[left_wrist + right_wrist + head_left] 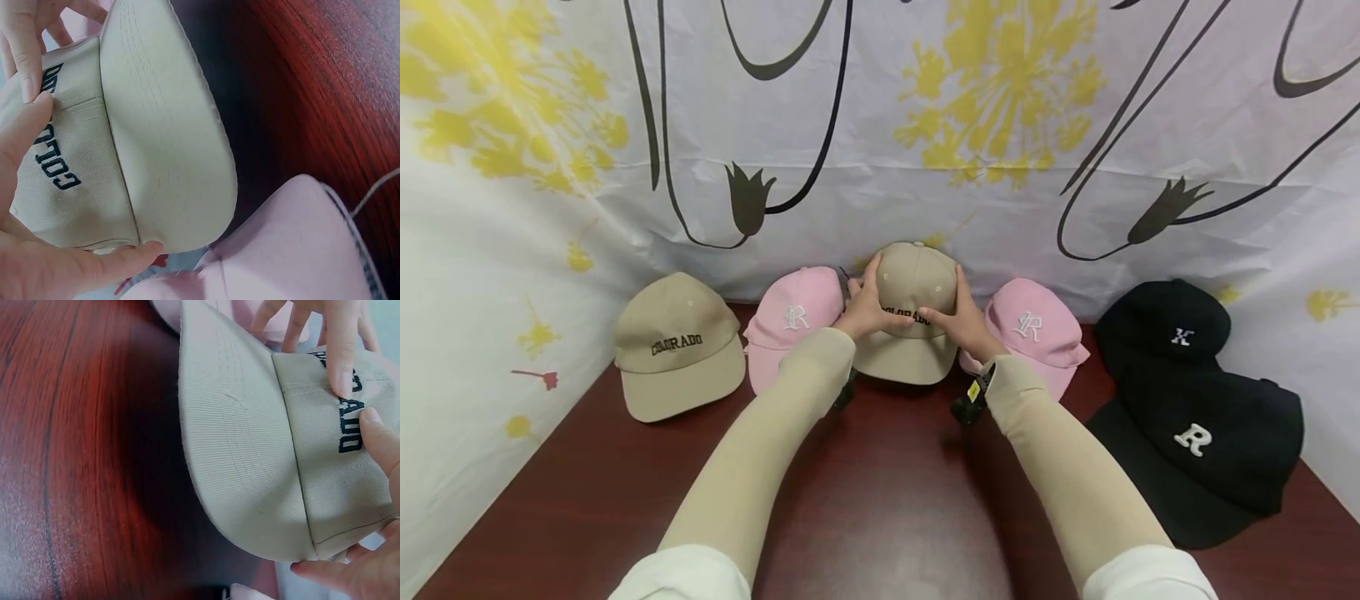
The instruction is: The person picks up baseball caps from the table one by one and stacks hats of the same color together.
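Between my two hands is a beige baseball cap [917, 279] with dark COLORADO lettering, its brim [169, 137] toward me. My left hand [865, 307] grips the cap's left side, thumb across the front near the lettering and fingers along the side. On the opposite side my right hand [964, 321] grips it the same way, its thumb [378, 437] lying by the last letters. A pink cap [797, 312] with a white R stands just left of my left hand. Another pink cap [1030, 325] sits behind and right of my right hand.
At the far left rests a second beige COLORADO cap [681, 346]. Two black caps, one with a K [1157, 325] and one with an R [1217, 450], lie at the right. A patterned white cloth [880, 125] hangs behind the dark red table [880, 517].
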{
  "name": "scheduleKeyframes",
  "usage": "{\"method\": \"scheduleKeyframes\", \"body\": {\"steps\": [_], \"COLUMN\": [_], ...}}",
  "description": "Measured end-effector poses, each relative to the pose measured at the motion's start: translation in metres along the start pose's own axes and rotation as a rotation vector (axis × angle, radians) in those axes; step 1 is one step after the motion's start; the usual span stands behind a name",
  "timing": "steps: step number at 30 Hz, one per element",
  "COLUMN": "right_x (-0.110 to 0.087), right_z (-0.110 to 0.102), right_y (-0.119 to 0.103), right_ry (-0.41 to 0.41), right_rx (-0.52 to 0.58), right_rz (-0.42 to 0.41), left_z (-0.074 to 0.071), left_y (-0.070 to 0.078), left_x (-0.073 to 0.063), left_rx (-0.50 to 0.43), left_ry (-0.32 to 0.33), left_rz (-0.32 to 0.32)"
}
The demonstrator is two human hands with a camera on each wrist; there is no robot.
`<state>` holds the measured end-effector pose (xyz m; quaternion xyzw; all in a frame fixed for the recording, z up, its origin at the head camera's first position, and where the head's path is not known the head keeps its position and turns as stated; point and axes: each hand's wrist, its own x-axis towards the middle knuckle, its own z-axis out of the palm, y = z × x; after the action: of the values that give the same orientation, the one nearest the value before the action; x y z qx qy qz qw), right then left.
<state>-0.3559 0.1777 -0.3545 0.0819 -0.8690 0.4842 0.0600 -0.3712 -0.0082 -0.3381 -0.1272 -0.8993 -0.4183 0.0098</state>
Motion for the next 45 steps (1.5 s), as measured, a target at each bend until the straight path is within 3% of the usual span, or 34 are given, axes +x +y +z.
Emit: {"method": "scheduleKeyframes", "body": {"steps": [10, 18, 28, 38, 45], "right_x": [-0.013, -0.025, -0.045, -0.066, -0.091], "right_z": [-0.006, -0.009, -0.013, -0.021, -0.024], "right_y": [-0.009, -0.017, -0.027, -0.033, -0.047], "right_ry": [-0.037, -0.067, -0.076, -0.079, -0.107], "right_rx": [0.043, 0.043, 0.027, 0.013, 0.028], "right_rz": [-0.024, -0.039, -0.057, -0.089, -0.139], "left_z": [-0.012, -0.013, -0.015, -0.013, -0.016], "left_y": [0.008, 0.012, 0.022, 0.034, 0.038], "left_x": [-0.019, -0.033, -0.057, -0.08, -0.104], "left_rx": [-0.014, -0.049, -0.029, 0.025, 0.148], "left_ry": [-0.044, -0.025, 0.027, 0.058, 0.092], "left_rz": [0.037, 0.012, 0.018, 0.032, 0.007]}}
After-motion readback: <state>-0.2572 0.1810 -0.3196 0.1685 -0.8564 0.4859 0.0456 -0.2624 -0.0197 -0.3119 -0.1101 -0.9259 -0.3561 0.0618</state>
